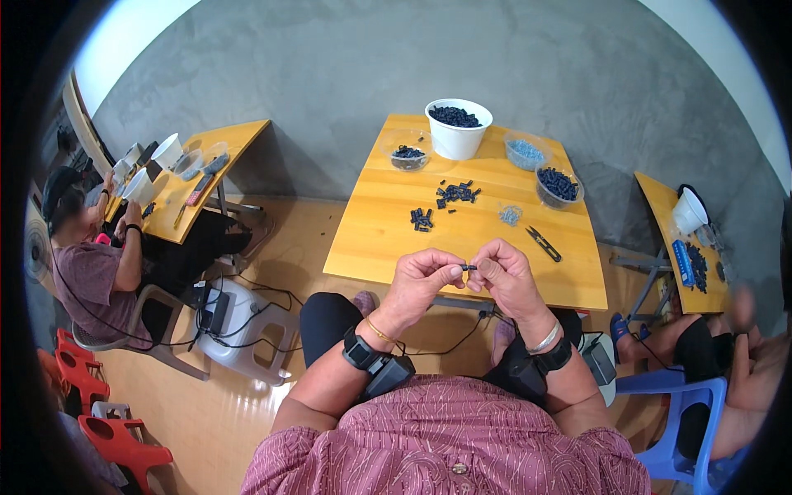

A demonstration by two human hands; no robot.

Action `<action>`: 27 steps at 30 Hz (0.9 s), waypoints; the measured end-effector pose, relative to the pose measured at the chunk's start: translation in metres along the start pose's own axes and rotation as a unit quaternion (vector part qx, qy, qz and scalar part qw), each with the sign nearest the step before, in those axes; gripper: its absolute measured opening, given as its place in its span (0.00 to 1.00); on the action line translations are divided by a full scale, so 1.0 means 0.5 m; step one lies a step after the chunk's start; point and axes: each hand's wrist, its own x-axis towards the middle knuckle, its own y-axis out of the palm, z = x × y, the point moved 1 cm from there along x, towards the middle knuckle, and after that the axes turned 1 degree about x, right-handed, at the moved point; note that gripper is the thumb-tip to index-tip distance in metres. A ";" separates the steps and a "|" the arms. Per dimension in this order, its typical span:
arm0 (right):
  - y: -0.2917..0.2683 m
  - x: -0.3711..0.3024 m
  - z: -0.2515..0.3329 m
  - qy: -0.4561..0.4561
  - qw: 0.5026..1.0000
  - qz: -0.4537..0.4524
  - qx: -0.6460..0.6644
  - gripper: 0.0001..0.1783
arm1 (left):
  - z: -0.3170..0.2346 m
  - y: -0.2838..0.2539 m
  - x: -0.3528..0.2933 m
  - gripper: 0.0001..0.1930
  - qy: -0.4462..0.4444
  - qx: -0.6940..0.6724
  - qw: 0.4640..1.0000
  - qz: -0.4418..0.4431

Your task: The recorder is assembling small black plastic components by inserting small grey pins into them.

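Observation:
Just above the table's near edge, my left hand (422, 285) and my right hand (510, 279) meet, fingertips pinched on a small dark tubular piece (469, 267). Its ends are partly covered by my fingers. Beyond them on the wooden table (371, 247) lie two loose groups of short black pieces, a nearer pile (421, 219) and a farther pile (459, 193). A heap of tiny pale translucent parts (511, 215) is to the right. Black thread snips (544, 244) rest near the right edge.
At the back stand a white tub (458, 142) of black pieces, a clear tub (407, 157) with some dark parts, a tub (526, 152) of pale blue parts and a bowl (559, 186) of dark pieces. People sit at side tables. A grey stool (243, 330) holds cables on the left.

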 end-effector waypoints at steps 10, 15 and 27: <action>-0.001 -0.005 0.001 0.005 0.993 0.001 -0.118 0.05 | -0.007 0.000 -0.004 0.03 0.003 0.068 0.998 -0.002; 0.010 -0.014 -0.007 -0.042 0.984 -0.032 -0.170 0.04 | -0.001 0.008 -0.004 0.03 0.008 0.060 0.998 -0.016; -0.005 -0.017 -0.017 -0.048 0.990 -0.036 -0.129 0.04 | -0.004 0.016 -0.002 0.02 0.008 0.024 1.000 -0.015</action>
